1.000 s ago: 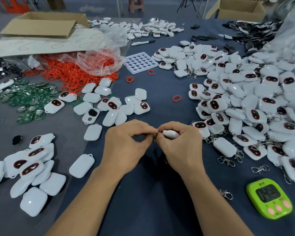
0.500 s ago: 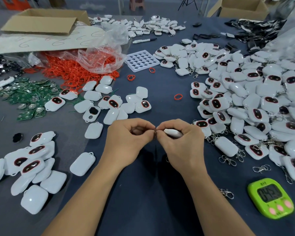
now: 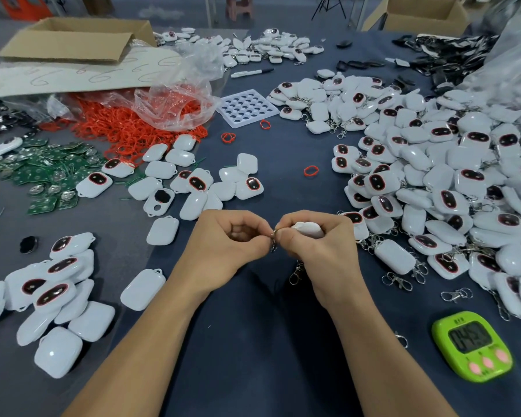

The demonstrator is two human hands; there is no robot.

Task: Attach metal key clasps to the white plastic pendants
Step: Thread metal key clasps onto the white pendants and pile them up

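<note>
- pendant [image 3: 309, 228]: white plastic; held over the centre of the surface [image 3: 253, 341] in the right hand [image 3: 316, 251], whose fingers curl round its body, with the loop end pointing at the left hand [image 3: 226, 245]; judged light, rigid and glossy, so apt to slip; best gripped across the flat faces, close to the loop corner
- clasp [image 3: 273, 246]: metal; its ring sits at the pendant's loop, between the two hands; its hook end [image 3: 297, 273] dangles below the right hand; judged small, stiff and springy; best taken by the ring's edge with the fingertips
- left hand: fingers closed in a pinch on the clasp ring; whether the ring is through the loop cannot be told
- heap [image 3: 433, 182]: pendants with clasps fitted, filling the right side; its near edge lies just beside the right hand, and a sweep of the wrist would likely disturb it
- loose clasps [image 3: 397, 279]: several lie on the surface right of the right hand, near the heap's edge; within easy reach
- bare pendants [image 3: 57, 284]: clusters to the left and ahead of the hands; no clasps seen on them
- timer [image 3: 471, 346]: green; near right, well apart from the hands
- red rings [image 3: 127, 130], green boards [image 3: 42, 176], bag [image 3: 175, 103], tray [image 3: 247, 108], marker [image 3: 251, 72], box [image 3: 73, 40]: far left and centre; none in the way
- obstruction: nothing lies between the hands
</note>
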